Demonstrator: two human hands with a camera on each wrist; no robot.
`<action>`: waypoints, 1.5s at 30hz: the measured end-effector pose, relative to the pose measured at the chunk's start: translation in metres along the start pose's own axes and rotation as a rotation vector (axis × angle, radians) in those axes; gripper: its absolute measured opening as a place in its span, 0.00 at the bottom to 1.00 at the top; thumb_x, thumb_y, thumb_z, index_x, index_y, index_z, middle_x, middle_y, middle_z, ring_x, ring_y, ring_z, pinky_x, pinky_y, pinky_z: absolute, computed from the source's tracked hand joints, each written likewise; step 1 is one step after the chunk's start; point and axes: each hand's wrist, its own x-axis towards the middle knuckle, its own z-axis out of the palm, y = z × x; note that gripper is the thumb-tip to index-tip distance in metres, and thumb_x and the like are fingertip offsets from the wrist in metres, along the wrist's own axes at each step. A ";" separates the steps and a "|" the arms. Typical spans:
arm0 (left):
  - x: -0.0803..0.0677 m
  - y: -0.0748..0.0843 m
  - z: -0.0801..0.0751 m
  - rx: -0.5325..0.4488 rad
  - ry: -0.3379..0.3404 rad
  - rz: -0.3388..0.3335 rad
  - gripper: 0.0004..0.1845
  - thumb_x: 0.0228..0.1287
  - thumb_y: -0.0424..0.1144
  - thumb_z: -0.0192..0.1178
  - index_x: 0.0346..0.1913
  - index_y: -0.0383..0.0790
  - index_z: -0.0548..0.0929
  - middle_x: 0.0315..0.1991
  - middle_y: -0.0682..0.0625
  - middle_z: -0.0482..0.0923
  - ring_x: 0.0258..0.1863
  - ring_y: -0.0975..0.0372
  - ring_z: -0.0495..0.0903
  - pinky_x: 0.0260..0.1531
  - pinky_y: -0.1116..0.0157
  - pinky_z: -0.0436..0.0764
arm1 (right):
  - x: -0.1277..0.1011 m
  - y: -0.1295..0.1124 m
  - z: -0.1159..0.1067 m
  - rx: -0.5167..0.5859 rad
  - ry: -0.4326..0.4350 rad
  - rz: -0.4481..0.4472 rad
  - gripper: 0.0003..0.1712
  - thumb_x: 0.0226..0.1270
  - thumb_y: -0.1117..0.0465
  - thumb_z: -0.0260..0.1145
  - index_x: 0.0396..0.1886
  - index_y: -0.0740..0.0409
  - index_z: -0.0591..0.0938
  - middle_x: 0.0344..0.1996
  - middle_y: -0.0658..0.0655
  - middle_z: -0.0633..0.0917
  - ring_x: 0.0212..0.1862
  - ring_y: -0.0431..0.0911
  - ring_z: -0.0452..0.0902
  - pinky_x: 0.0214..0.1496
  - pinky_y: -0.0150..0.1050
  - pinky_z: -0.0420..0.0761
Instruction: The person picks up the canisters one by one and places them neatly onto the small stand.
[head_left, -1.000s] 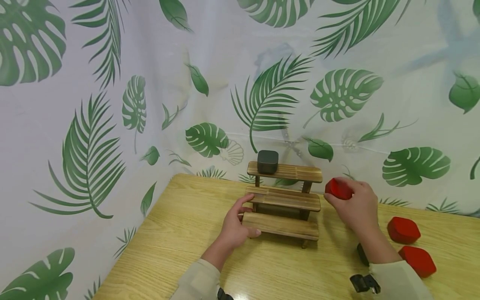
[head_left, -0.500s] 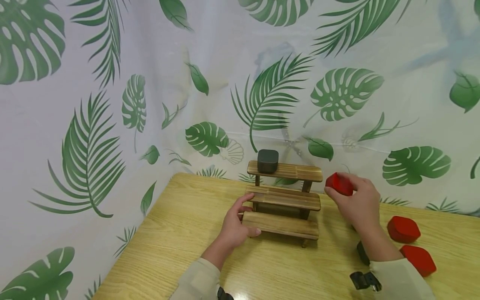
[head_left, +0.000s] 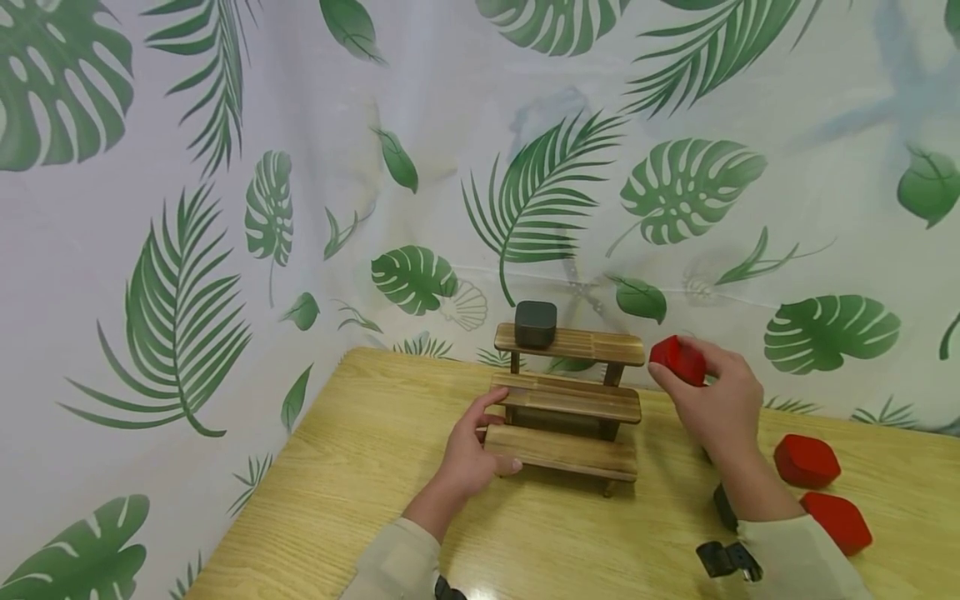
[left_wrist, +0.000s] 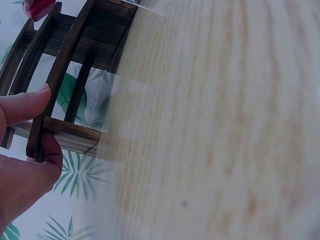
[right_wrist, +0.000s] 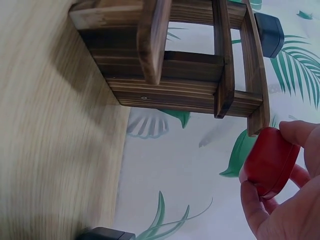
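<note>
The left hand (head_left: 467, 457) gripped the left end of the wooden rack (head_left: 567, 400). Its thumb lay along the bottom step and its fingers curled up to the middle step. In the left wrist view, the thumb and a finger (left_wrist: 22, 107) pinched the rack's side frame (left_wrist: 52, 82) between them.

The right hand (head_left: 716, 404) held a red box (head_left: 678, 360) in the air, just beside the right end of the rack's top step. The fingers and thumb were curled round the box and pinched it from both sides. In the right wrist view, the red box (right_wrist: 270, 162) sat between the fingertips (right_wrist: 300, 132), close to the corner of the rack (right_wrist: 190, 65) but apart from it.

The rack had three steps and stood on a light wooden table (head_left: 360, 475), near the leaf-print backdrop (head_left: 225, 208). A dark box (head_left: 536, 323) rested on the left part of the top step. The middle and bottom steps carried nothing.

Two more red boxes (head_left: 806, 461) (head_left: 836, 521) lay on the table to the right of the rack, beside the right forearm. They were near each other and well apart from the rack. A black strap clip (head_left: 723, 560) showed at the right wrist.
</note>
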 end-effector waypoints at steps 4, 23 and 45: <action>-0.001 -0.002 0.000 -0.006 0.000 0.000 0.52 0.42 0.16 0.74 0.68 0.66 0.73 0.56 0.44 0.72 0.46 0.50 0.72 0.34 0.58 0.77 | -0.001 -0.002 0.001 0.007 0.012 -0.006 0.31 0.60 0.51 0.76 0.61 0.57 0.83 0.54 0.65 0.82 0.54 0.61 0.73 0.45 0.56 0.75; 0.001 -0.006 0.001 -0.007 -0.004 0.003 0.52 0.43 0.16 0.74 0.67 0.67 0.74 0.55 0.44 0.73 0.46 0.50 0.71 0.31 0.59 0.77 | 0.006 -0.022 0.009 0.048 0.025 -0.063 0.30 0.60 0.54 0.76 0.61 0.59 0.83 0.55 0.64 0.81 0.57 0.58 0.72 0.46 0.60 0.79; 0.001 -0.002 0.000 0.001 -0.001 0.000 0.52 0.44 0.16 0.74 0.69 0.63 0.73 0.55 0.45 0.73 0.47 0.50 0.71 0.32 0.59 0.77 | 0.008 -0.043 0.017 0.036 -0.023 -0.120 0.30 0.57 0.55 0.79 0.59 0.59 0.84 0.55 0.66 0.78 0.56 0.62 0.72 0.46 0.61 0.80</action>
